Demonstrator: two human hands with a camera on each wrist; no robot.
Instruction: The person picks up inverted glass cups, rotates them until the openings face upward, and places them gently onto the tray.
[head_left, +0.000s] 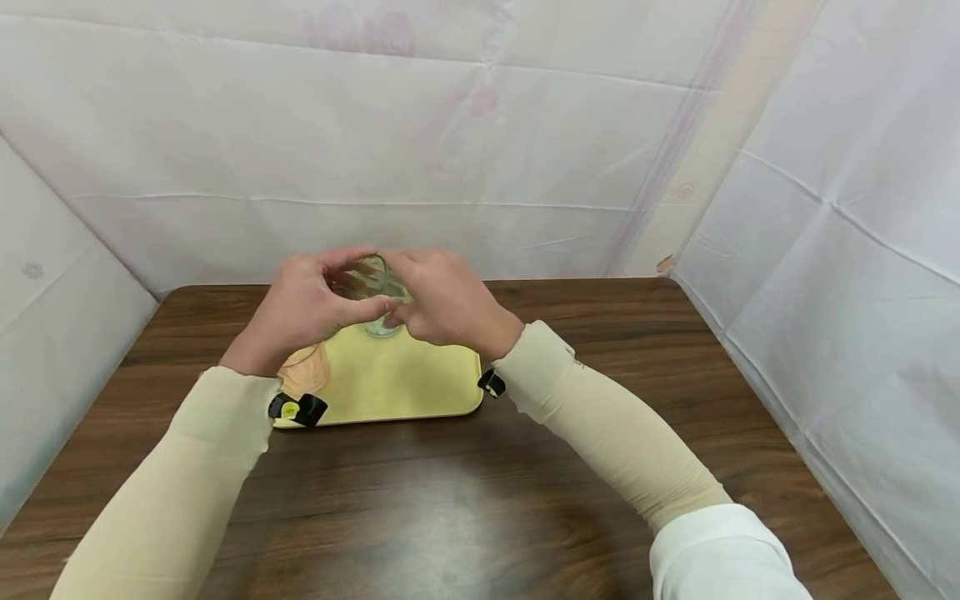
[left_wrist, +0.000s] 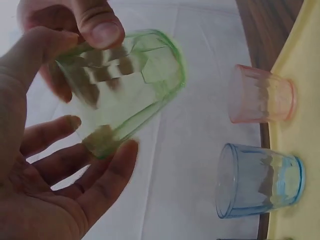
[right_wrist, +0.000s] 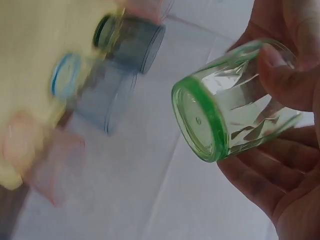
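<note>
1. Green glass (right_wrist: 230,102) sits between both hands, held in the air and tipped on its side above the far part of the tray (head_left: 390,383).
2. Right hand (head_left: 450,304) has its thumb curled over the glass's rim end and its fingers (right_wrist: 250,175) curved under the wall, so it grips the glass.
3. Left hand (head_left: 303,308) meets the glass from the left; its fingers (left_wrist: 107,170) lie fairly straight below the glass and touch the base end, with the thumb close to the wall.
4. Nothing can be seen inside the glass; its thick base faces the right wrist camera and light passes clean through its faceted wall.
5. Just past the hands, a blue glass (left_wrist: 257,180) stands on the yellow tray, with no contents showing.
6. A pink glass (left_wrist: 260,100) stands beside the blue one on the tray, apart from it, and also looks unfilled.
7. In the right wrist view a darker glass (right_wrist: 132,42) stands near these, too blurred to tell more.
8. The tray lies on a brown wooden table (head_left: 675,375), near its far edge and left of centre.
9. White sheets (head_left: 480,150) hang behind the table and along both sides.
</note>
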